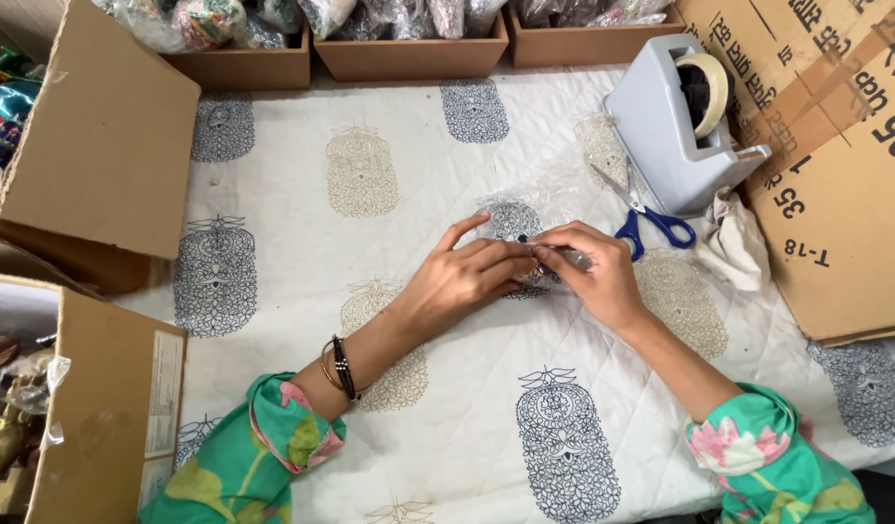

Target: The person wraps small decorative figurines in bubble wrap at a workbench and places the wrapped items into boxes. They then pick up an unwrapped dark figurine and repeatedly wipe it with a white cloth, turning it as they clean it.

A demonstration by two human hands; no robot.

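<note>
My left hand [465, 275] and my right hand [593, 272] meet at the middle of the table over a small item wrapped in clear bubble wrap [525, 212]. Both hands' fingertips press and pinch the wrap where they meet; the item inside is mostly hidden under my fingers. A sheet of the clear wrap spreads out on the cloth behind my hands. Blue-handled scissors [651, 221] lie just right of my right hand. A grey tape dispenser [673, 126] with a roll of tape stands beyond the scissors.
A white printed cloth [389, 194] covers the table. Open cardboard boxes stand at the left [103, 136] and lower left [103, 408]. A flattened carton [836, 155] lies at the right, with a crumpled cloth [737, 243] beside it. Trays of wrapped goods [409, 39] line the far edge.
</note>
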